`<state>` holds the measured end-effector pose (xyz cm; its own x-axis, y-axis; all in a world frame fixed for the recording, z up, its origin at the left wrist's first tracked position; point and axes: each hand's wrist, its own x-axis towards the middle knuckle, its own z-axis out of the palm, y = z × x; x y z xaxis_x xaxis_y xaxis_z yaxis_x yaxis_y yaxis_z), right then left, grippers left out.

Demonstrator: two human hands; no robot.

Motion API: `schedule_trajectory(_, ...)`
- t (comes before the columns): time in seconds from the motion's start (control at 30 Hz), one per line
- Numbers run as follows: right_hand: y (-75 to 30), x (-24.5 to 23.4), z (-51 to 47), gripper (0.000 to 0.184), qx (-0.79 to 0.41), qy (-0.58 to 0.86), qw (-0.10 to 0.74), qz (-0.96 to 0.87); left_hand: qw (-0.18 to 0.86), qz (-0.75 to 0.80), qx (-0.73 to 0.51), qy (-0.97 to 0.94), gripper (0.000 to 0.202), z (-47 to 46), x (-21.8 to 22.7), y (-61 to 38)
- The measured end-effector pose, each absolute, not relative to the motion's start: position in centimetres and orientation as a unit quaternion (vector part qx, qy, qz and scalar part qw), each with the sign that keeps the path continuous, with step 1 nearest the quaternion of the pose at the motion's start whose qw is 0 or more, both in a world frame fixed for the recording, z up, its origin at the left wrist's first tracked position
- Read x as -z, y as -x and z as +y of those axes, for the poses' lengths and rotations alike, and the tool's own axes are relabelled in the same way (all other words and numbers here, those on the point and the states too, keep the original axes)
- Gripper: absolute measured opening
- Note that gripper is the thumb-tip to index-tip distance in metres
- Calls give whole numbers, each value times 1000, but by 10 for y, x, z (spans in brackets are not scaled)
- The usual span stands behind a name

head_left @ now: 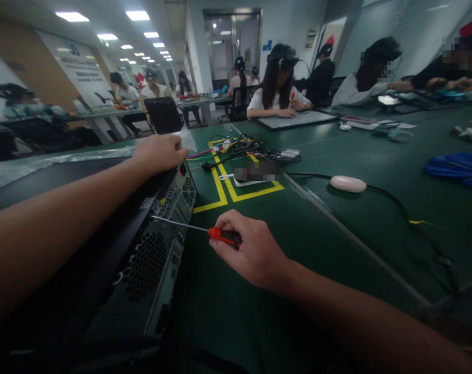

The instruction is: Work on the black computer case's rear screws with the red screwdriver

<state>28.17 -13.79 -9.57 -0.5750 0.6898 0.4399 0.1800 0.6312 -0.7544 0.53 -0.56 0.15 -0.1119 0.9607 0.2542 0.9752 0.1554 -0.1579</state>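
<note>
A black desktop computer case lies on its side on the green table, its rear panel with fan grilles facing right. My left hand rests closed over the case's far top corner. My right hand grips a screwdriver by its red and black handle. The thin metal shaft points left, and its tip sits at the rear panel's upper edge.
A tangle of cables and a white device lie inside yellow tape marks beyond the case. A pale oval mouse with a black cord lies to the right, and blue fabric at the far right. Other people sit at the tables behind.
</note>
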Motion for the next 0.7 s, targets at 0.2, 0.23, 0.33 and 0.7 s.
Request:
schedule_trajectory(0.2,-282,96,-138,12,-335,264,380,-821,152,-741,16,654,55,-5,-2,-5)
schedule_trajectory(0.23,-282,97,-138,12,-335,264,381,-821,151,-739,16,656,54,-5,-2,-5)
schedule_trajectory(0.33,-282,98,-137,13,-334,261,384,-820,152,-732,17,664,52,-6,-2,-5)
schedule_trajectory(0.7,-282,97,-137,13,-335,260,385,-820,142,-733,16,665,49,-9,-4,-8)
